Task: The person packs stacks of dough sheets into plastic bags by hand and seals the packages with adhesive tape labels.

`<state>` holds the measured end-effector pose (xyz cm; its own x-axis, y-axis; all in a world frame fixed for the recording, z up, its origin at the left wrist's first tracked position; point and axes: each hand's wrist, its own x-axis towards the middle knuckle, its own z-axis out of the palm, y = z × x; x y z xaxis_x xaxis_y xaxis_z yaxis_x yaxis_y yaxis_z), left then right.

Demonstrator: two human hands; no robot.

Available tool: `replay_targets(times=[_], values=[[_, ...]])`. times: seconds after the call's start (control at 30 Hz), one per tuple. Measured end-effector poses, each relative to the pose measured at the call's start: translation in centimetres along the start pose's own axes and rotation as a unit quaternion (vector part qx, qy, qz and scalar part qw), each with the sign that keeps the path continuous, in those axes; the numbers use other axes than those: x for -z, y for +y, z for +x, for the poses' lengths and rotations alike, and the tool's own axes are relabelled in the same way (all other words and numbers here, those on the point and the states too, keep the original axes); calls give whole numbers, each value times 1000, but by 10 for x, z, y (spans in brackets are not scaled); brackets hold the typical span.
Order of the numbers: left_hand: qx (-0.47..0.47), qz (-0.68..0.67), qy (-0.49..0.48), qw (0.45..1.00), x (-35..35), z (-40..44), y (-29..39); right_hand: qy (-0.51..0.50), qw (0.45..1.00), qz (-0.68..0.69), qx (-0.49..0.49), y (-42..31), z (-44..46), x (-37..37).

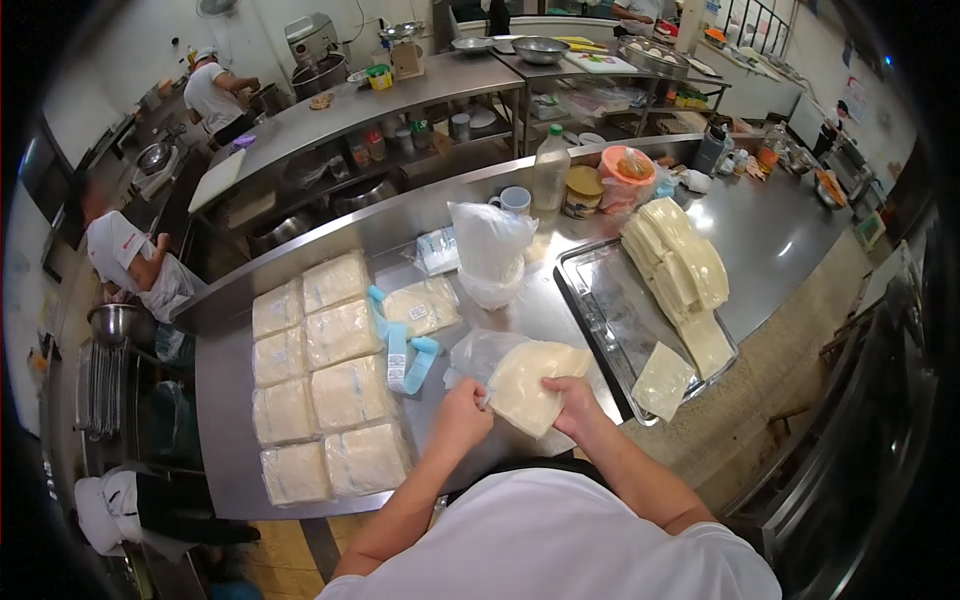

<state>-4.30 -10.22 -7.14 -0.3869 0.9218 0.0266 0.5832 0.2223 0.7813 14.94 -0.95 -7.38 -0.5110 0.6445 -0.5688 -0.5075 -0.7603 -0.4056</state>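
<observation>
Step in hand looks like bagging. A sheet stack (535, 375) is held above the bench (790, 225), nr its front edge, w/ a clear bag (485, 352) against its far L side. R hand (577, 403) grips the stack's R side, thumb on top, other fingers mostly hidden underneath. L hand (462, 415) is closed at the stack's L edge, apparently pinching the bag's lip; exact hold partly hidden. Can't tell how far in the stack is; R part looks bare.

Next move prob. calls for L fingers holding the mouth wide while R feeds the stack in flat. Sheets look soft, so corners could snag or fold.

Supply: lg. pile (680, 265) on the tray (622, 310) to the R, plus a loose piece (664, 382) over its nr corner. Packs (345, 390), 8 in two cols, sit L; 1 more lies apart, by the blue strips (398, 355). Work looks well along, w/ plenty left to pack.
</observation>
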Motion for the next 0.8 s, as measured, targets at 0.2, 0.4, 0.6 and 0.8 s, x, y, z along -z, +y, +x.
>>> replay_targets(times=[0.2,0.4,0.6,0.8], values=[[-36,-21,-28,999,-31,-9,22,64,996,-22,56,6,17,5],[-5,42,28,999,-29,0,49,58,985,-116,114,-1,1,-6],[-55,-1,107,993,-36,50,65,16,964,-198,176,6,4,10],[-134,24,44,990,-53,85,67,-10,934,-333,130,17,14,30]])
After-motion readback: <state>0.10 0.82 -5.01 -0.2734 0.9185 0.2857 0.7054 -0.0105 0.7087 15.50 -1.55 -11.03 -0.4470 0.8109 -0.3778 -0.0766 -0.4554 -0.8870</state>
